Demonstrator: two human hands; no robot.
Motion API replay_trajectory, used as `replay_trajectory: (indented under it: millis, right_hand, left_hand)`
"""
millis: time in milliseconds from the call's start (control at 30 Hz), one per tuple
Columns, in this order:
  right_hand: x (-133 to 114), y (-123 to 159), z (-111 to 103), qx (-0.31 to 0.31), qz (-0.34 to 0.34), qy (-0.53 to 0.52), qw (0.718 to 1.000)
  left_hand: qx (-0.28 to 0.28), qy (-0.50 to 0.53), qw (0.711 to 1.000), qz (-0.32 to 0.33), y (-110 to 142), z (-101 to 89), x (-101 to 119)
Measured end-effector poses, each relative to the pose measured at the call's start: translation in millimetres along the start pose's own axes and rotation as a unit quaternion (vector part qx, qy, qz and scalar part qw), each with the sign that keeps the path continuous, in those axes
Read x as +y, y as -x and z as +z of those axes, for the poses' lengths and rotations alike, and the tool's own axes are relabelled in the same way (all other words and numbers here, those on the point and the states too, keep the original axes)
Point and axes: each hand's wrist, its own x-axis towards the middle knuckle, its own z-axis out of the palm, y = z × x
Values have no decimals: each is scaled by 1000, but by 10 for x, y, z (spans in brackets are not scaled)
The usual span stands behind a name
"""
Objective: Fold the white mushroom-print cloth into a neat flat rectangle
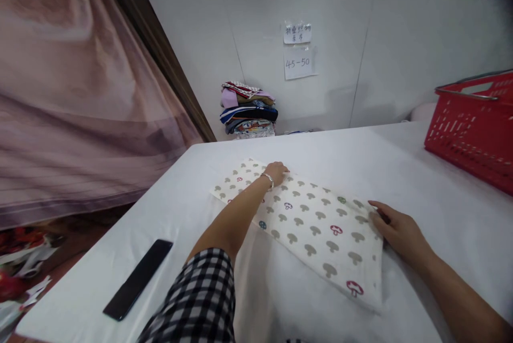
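A white cloth (304,236) printed with grey, red and blue mushrooms lies folded into a long strip, slanting across the white table. My left hand (276,173), with a bracelet at the wrist, reaches over it and has its fingers curled at the far edge, near the middle. At the right end, my right hand (395,228) grips the cloth's edge between thumb and fingers. Some of its fingertips are hidden. The strip's left end lies flat beyond my left forearm.
A black phone (138,279) lies on the white table (80,279) at the left. A red basket (475,134) stands at the right. Behind the table's far edge are stacked folded fabrics (249,110). A pink curtain (80,92) hangs at the left; paper signs (298,62) are on the wall.
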Motion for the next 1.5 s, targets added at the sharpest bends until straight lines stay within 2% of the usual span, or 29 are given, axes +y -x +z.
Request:
replay_trajectory:
  millis: [167,300,400,500,600,733,900,967,1067,1200,1400,1500]
  right_hand:
    - [-45,70,-49,23,-38,72,996]
    - [-49,96,-59,25,-66,89,993]
    - [-51,80,-58,29,-28,106,994]
    - [-64,42,-59,20,18,122,992]
    - [-104,11,-70,3,27,112,993]
    - [-169,9,-84,-12,38,103,994]
    - [-133,18,-28,14,29,109,994]
    - [-74,6,17,29,11,109,994]
    - [17,-22,71,44,-17,105,993]
    - [62,-56,75,17,-20,109,994]
    - [46,-85,23,2,-25,153,988]
    - [58,-101,3,-10,-32,157,987]
  left_hand:
    - [4,9,1000,0,-20,-46,-45]
    - [16,19,999,-27,-35,-82,-93]
    - [41,25,998,-48,-109,-50,-77]
    - [47,39,997,-56,-203,67,-5]
    - [50,56,995,-63,-249,192,60]
    - [63,77,992,-71,-211,219,75]
    - [76,87,991,-61,-47,197,158]
    - [64,81,994,-49,29,251,226]
    - [15,63,997,-42,110,358,308]
    - [-6,52,998,-40,127,422,316]
    - [-16,94,994,-49,64,315,311]
    - [-15,125,989,-72,172,224,393]
